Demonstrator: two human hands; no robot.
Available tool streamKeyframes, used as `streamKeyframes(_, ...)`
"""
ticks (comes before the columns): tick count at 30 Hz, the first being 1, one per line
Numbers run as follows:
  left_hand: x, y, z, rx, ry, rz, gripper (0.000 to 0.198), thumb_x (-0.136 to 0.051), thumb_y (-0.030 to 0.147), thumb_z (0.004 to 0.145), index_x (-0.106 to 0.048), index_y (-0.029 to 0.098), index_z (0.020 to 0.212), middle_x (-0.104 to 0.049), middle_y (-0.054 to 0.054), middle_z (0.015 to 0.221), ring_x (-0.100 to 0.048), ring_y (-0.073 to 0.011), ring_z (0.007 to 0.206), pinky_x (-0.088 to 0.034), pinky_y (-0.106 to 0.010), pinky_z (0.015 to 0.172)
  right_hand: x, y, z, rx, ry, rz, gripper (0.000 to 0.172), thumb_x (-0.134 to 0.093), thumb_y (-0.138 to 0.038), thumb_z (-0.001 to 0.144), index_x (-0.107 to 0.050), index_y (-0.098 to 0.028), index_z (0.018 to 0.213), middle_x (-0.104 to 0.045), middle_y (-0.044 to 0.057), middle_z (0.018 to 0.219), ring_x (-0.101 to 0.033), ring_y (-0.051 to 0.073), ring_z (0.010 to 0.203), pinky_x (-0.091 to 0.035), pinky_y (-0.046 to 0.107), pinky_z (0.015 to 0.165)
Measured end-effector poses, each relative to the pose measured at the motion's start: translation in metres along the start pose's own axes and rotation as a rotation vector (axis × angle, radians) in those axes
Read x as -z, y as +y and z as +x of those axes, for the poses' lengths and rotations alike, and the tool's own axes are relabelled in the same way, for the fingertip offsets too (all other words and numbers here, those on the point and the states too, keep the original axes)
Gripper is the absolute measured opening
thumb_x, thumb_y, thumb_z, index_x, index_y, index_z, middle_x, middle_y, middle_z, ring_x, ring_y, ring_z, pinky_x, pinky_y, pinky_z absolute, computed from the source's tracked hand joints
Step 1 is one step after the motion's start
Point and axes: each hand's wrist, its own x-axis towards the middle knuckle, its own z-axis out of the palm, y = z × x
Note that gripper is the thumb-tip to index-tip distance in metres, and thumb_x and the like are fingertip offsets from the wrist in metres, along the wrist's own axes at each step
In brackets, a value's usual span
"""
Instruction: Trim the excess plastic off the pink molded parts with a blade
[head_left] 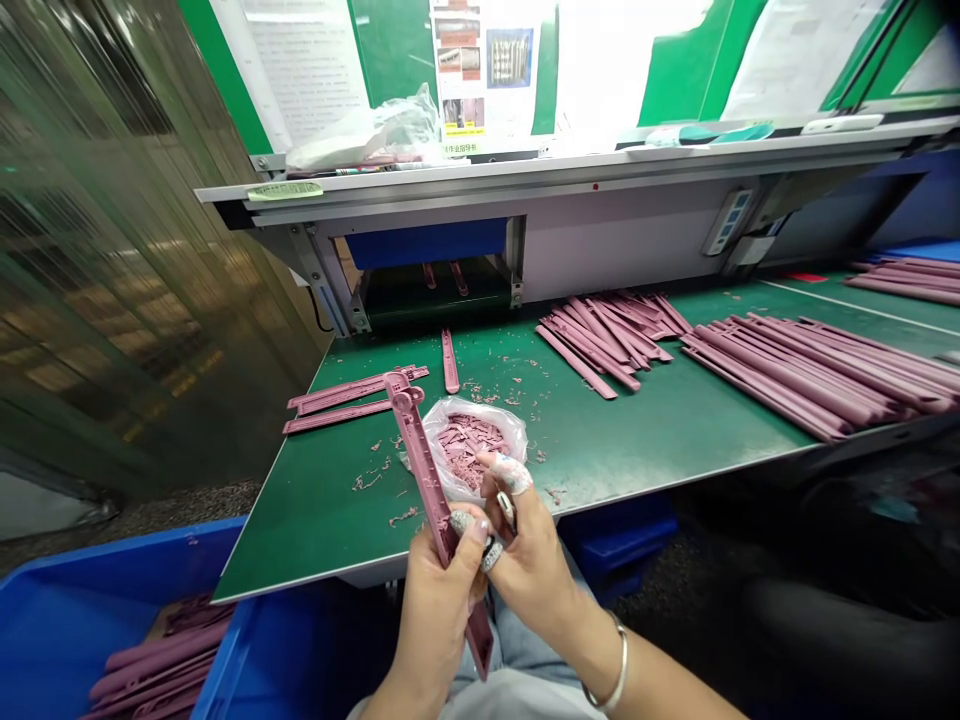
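My left hand [435, 600] is closed round the lower part of a long, narrow pink plastic strip [422, 465], which stands tilted with its ribbed inner side showing. My right hand [540, 565] is curled against the strip's edge, its thumb side meeting my left thumb. Between its fingers sits a small tool with a white part [506, 508]; its tip is hidden, so its kind is unclear. Tape wraps several fingertips. Just behind the hands, a clear plastic bag [517, 428] lies open, full of pink shavings [469, 445].
Several pink strips lie at left [341, 415], in a loose pile [600, 335] at the back and in a stack [817, 370] at right. Shavings are scattered over the green table [315, 520]. A blue bin [232, 660] with more strips stands lower left. A metal-edged shelf [570, 170] crosses above.
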Motion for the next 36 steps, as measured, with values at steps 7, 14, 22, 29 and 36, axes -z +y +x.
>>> streamKeyframes(7, -0.006, -0.007, -0.011, -0.004, -0.065, -0.03, 0.04, -0.081, 0.047, 0.063, -0.059, 0.014, 0.071, -0.046, 0.005, 0.057, -0.032, -0.0025, 0.045, -0.026, -0.014, 0.04, -0.002, -0.004, -0.004, -0.082, -0.04, 0.064, 0.048, -0.058, -0.024, 0.084, -0.043, -0.022, 0.129, -0.055, 0.005, 0.105, -0.056, 0.017, 0.088, -0.048, 0.029, 0.079)
streamKeyframes(14, 0.011, 0.023, 0.007, -0.497, -0.074, -0.052, 0.051, -0.059, 0.067, 0.075, -0.062, 0.02, 0.097, -0.04, 0.007, 0.056, -0.027, -0.0036, 0.039, -0.024, -0.017, 0.037, 0.029, -0.024, 0.014, 0.02, -0.244, -0.331, 0.027, -0.036, -0.012, 0.088, -0.05, -0.019, 0.11, -0.06, 0.006, 0.098, -0.056, 0.019, 0.089, -0.043, 0.032, 0.079)
streamKeyframes(22, 0.002, 0.075, 0.011, -0.909, 0.126, 0.055, 0.063, -0.041, 0.076, 0.079, -0.065, 0.018, 0.082, -0.035, 0.006, 0.042, -0.027, -0.0094, 0.034, -0.021, -0.024, 0.033, 0.031, -0.069, 0.019, 0.15, -0.662, -1.031, 0.031, -0.043, -0.002, 0.062, -0.053, -0.019, 0.085, -0.06, 0.005, 0.081, -0.055, 0.021, 0.061, -0.025, 0.03, 0.051)
streamKeyframes(29, 0.006, 0.067, 0.009, -1.023, 0.134, 0.151, 0.059, -0.04, 0.069, 0.085, -0.068, 0.017, 0.091, -0.037, 0.006, 0.045, -0.029, -0.0098, 0.035, -0.023, -0.025, 0.036, 0.02, -0.07, 0.021, 0.2, -0.699, -1.084, 0.022, -0.046, -0.005, 0.071, -0.056, -0.02, 0.084, -0.061, 0.004, 0.077, -0.058, 0.02, 0.058, -0.021, 0.029, 0.046)
streamKeyframes(36, 0.004, 0.066, 0.009, -0.944, 0.093, 0.142, 0.057, -0.036, 0.063, 0.09, -0.066, 0.015, 0.095, -0.034, 0.006, 0.047, -0.027, -0.0095, 0.038, -0.022, -0.025, 0.038, 0.017, -0.066, 0.027, 0.176, -0.647, -1.131, 0.018, -0.047, -0.006, 0.076, -0.058, -0.018, 0.082, -0.061, 0.007, 0.083, -0.06, 0.019, 0.065, -0.032, 0.027, 0.051)
